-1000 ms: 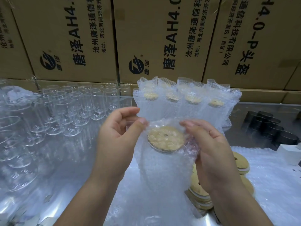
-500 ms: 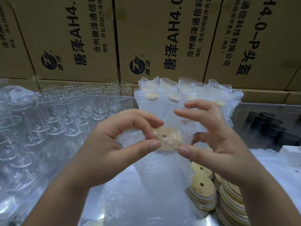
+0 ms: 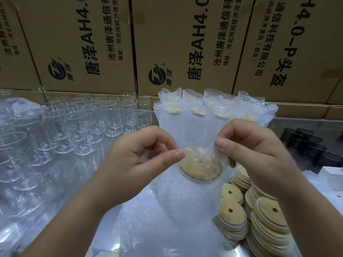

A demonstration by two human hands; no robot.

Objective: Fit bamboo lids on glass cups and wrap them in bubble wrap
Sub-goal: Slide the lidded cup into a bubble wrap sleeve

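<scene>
Head view. We look down on a shiny counter (image 3: 74, 179) with two bare forearms reaching in from five and seven o'clock.

At the centre stands a glass cup (image 3: 202, 181), upright, sheathed in bubble wrap (image 3: 178, 210). We can make out only its rim through the film. A round bamboo lid (image 3: 201, 166) sits on its mouth, blurred by the wrap lying over it.

The left hand (image 3: 137, 164) is at nine o'clock of the lid. Its grip is closed, with thumb and forefinger pinching the bubble wrap at the lid's left edge and the other fingers curled in.

The right hand (image 3: 254, 154) is at two o'clock of the lid. Its grip is also closed, pinching the bubble wrap just above the lid's right edge.

At twelve o'clock, just behind the hands, is a row of wrapped cups (image 3: 213, 112). Their lids show pale yellow through the open tops of the wrap.

From nine to eleven o'clock stands a crowd of empty glass cups (image 3: 83, 127), upright and close together.

At four o'clock, just beside the held cup, loose bamboo lids (image 3: 267, 221) lie in slumping stacks, each with a small hole.

At three o'clock we see dark round containers (image 3: 306, 145), and a white box (image 3: 332, 176) near the frame's edge.

Across the top, brown cardboard cartons (image 3: 185, 43) printed with dark lettering form a wall behind the counter.
</scene>
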